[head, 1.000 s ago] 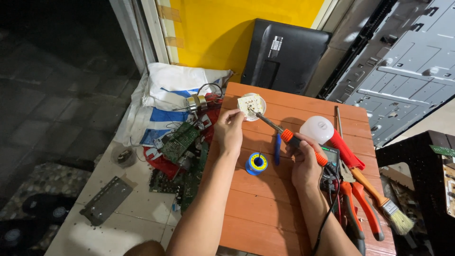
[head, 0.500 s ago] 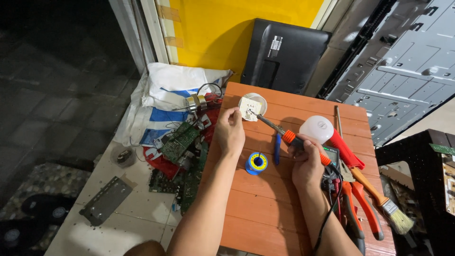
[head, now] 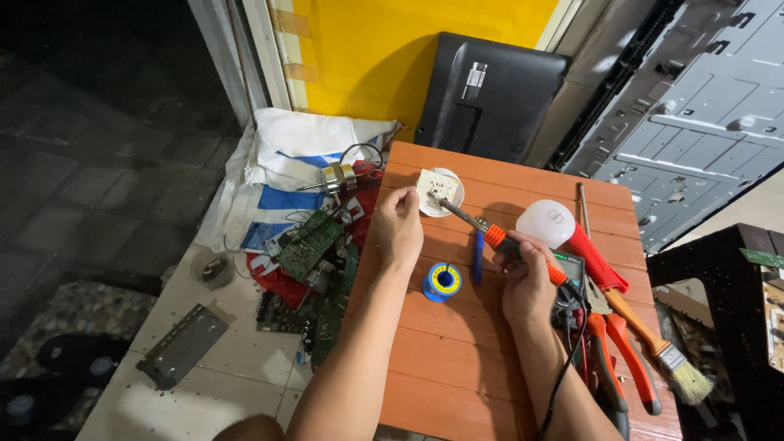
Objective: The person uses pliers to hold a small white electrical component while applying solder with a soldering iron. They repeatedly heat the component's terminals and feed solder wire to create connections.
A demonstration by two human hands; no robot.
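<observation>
Orange slatted table (head: 457,367), one of each: small white circuit board (head: 437,188) on a round base, blue solder spool (head: 442,282), white bulb (head: 545,222), paintbrush (head: 653,343). Left hand (head: 398,227) pinched just beside board. Right hand (head: 527,278) fisted round soldering iron (head: 478,224), tip touching board.

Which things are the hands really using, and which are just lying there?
In use:
- left hand at the small white circuit board
- right hand holding the orange-handled soldering iron, tip on that board

Lying about:
- blue solder spool
- white bulb
- paintbrush
- red pliers
- green circuit boards
</observation>
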